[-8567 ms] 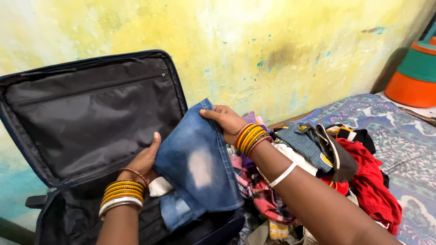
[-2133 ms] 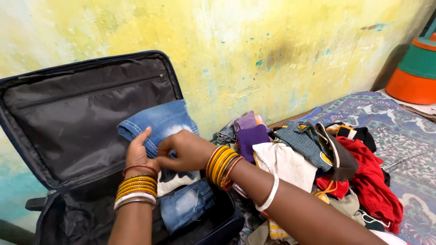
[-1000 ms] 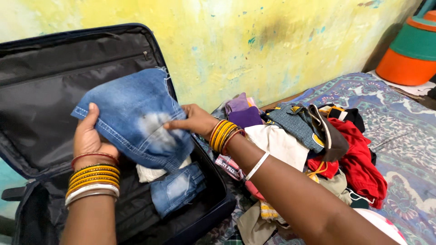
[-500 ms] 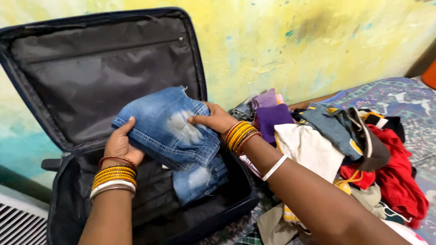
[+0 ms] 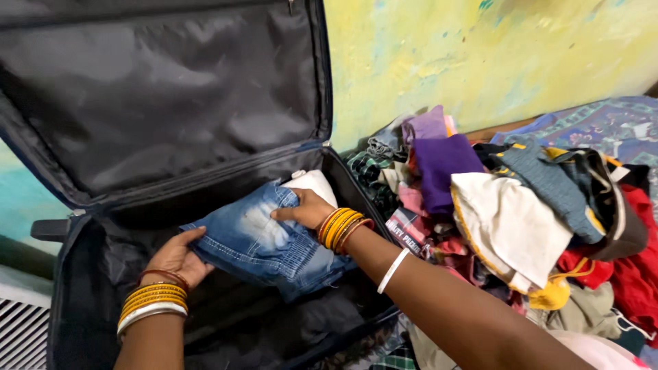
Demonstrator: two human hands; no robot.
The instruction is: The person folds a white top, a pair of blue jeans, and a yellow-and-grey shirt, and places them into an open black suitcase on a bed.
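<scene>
Now that the folded jeans [image 5: 264, 240] are lowered from mid-air, they sit inside the suitcase [image 5: 75, 274].
Left hand [image 5: 175, 257] pinches the near edge, right hand [image 5: 305, 209] presses the far edge; white garment [image 5: 312, 183] just beyond that grip; packing step nearly done.

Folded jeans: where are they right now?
Head view, left of centre: the folded jeans lie in the open black suitcase, held between left hand and right hand, beside a white garment.

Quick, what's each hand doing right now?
Left hand: holding the folded jeans by their left edge.
Right hand: gripping the jeans' top.
</scene>
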